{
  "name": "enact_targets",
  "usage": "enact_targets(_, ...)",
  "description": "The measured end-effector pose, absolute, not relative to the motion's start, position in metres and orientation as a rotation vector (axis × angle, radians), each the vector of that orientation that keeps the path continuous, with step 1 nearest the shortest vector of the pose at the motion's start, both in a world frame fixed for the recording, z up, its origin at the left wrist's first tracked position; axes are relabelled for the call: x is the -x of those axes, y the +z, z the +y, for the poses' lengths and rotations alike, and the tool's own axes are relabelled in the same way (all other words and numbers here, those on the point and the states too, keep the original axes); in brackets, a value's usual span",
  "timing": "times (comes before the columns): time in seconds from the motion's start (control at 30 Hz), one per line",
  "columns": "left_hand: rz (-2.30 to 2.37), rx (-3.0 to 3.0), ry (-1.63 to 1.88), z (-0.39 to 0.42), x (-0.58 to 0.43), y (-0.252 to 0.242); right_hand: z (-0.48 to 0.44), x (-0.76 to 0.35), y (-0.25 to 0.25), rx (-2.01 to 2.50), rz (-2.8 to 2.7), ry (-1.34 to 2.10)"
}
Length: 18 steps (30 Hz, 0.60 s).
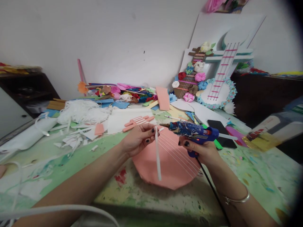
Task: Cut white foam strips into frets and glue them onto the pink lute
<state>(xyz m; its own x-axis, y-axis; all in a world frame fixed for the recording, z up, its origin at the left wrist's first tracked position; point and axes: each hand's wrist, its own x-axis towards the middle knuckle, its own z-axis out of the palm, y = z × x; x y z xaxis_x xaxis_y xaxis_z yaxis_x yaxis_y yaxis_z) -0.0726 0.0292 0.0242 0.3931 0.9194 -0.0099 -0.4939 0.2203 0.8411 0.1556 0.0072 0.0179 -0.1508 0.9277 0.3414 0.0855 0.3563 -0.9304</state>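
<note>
Green table (paint-stained) carries pink board, white paper scraps, phone.

No text, label, brand, number or sign is legible in this view. The blue body of the glue gun shows only a mottled pattern, with no letters that can be made out. The white stick is plain. The clear packet at the right edge of the table bears red and gold marks, which are too blurred to read.
</note>
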Motion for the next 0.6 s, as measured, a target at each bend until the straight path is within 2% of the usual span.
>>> enact_targets(0.6,0.554,-0.782,1.097,0.0275,0.0699,0.0248,0.0068,-0.1514,0.0274,1.042,-1.640,0.873)
